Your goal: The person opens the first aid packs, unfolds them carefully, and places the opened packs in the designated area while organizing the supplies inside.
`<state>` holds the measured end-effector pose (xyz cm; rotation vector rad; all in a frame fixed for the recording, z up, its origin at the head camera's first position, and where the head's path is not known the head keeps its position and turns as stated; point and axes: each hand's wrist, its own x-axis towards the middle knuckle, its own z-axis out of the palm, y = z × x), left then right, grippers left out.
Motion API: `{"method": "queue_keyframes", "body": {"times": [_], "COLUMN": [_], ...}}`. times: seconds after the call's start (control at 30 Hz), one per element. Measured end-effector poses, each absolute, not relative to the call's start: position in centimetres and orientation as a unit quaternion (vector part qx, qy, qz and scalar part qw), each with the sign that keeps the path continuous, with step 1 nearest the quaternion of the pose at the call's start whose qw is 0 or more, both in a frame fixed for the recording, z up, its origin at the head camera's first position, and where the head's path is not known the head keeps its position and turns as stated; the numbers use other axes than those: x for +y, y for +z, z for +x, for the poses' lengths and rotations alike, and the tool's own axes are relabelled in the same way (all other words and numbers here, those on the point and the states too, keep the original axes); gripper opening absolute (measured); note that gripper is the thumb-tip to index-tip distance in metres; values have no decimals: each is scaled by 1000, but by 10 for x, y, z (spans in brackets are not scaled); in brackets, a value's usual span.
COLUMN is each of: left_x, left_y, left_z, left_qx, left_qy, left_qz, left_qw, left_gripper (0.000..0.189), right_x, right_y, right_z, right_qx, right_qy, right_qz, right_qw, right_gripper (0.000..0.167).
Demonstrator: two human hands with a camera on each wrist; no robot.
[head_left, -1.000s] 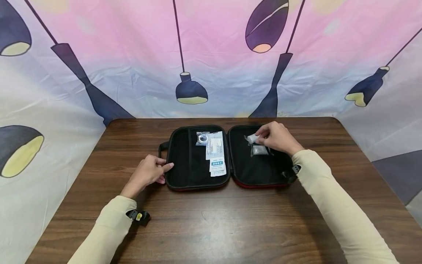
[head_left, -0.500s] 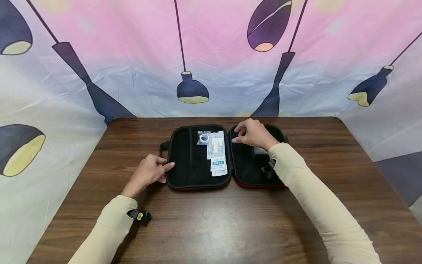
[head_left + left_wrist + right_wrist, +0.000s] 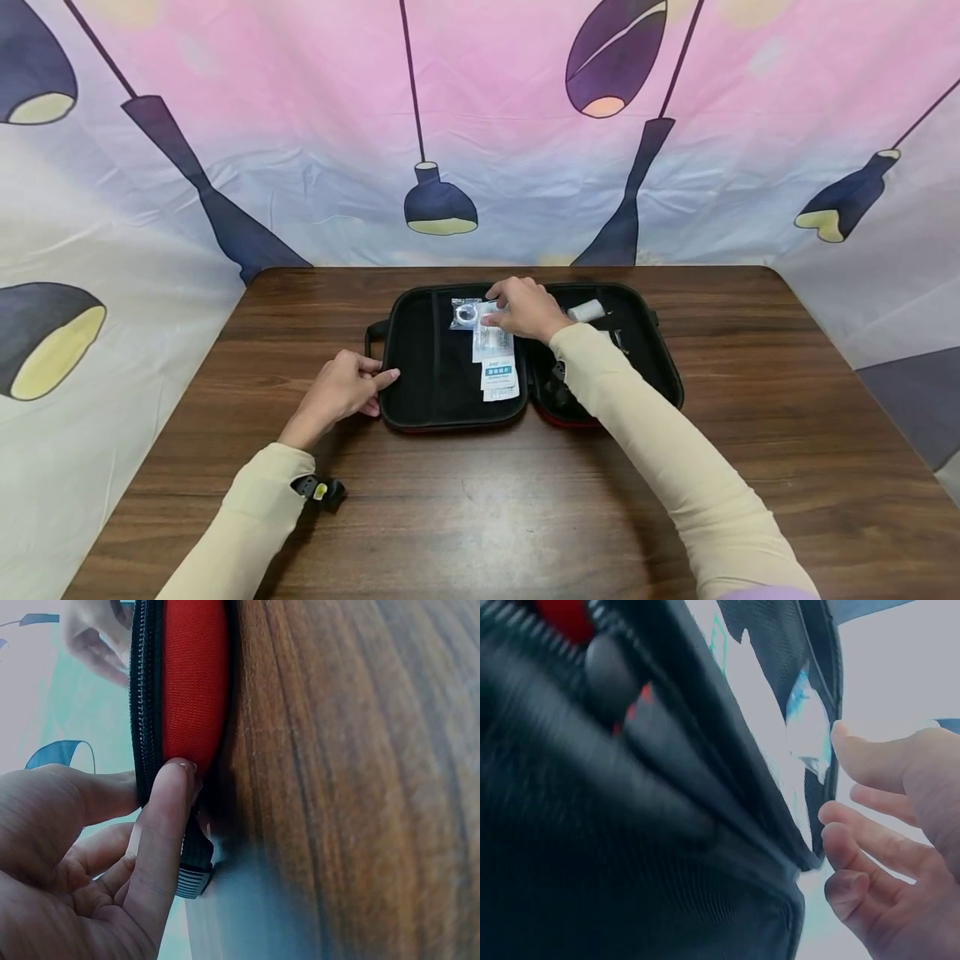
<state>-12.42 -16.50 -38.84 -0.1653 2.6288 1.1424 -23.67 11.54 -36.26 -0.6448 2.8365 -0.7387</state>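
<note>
— Where's the case?
— The black-lined case (image 3: 408, 358) lies open on the brown wood-grain counter (image 3: 480, 517), its two halves side by side. The left wrist view shows a red outer side (image 3: 193, 682) and a black zipper (image 3: 145, 690) along it.

— And the left hand (image 3: 333, 396)?
— Clamped on the case's outer rim, thumb and finger pinching it just beside the carry handle (image 3: 375, 335).

— What about the right hand (image 3: 525, 308)?
— Fingers apart, with a gap between thumb and fingertips in the right wrist view. It's over the inner edge of the left half, above the top of a large white packet (image 3: 492, 344).

— Can you read that packet?
— No, there are rows of fine print, too small to make out. Below it, a smaller packet (image 3: 498, 373) has a blue band with pale characters and tiny lines under it. They're too blurred for me to quote, and I can't find a brand.

— Anything else inside?
— A clear pouch (image 3: 467, 313) with a white ring in it, just left of the large packet. In the right half there's a white roll (image 3: 587, 311), near the far edge; the right sleeve (image 3: 637, 425) hides part of that half.
</note>
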Motion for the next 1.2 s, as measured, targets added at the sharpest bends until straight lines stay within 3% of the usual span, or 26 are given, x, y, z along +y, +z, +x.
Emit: {"method": "queue_keyframes", "body": {"times": [0.4,0.9,1.2], "left_x": [-163,-163,-164], "left_y": [-389,-389,-389], "left_z": [-125,-125,-126], "left_qx": [908,908,910], "left_qy": [395,395,391], "left_qz": [-50,-51,-51], "left_qw": [131,131,129], "left_gripper": [51,49,49], "right_x": [91,85,84], "right_y": [-373,-377,-377], "right_z": [-243,-240,-241], "right_qx": [955,954,950], "right_qy": [-206,-171,-169], "right_qz": [-206,-228,-245], "right_qw": [57,98,96], "right_gripper": [52,45,39]}}
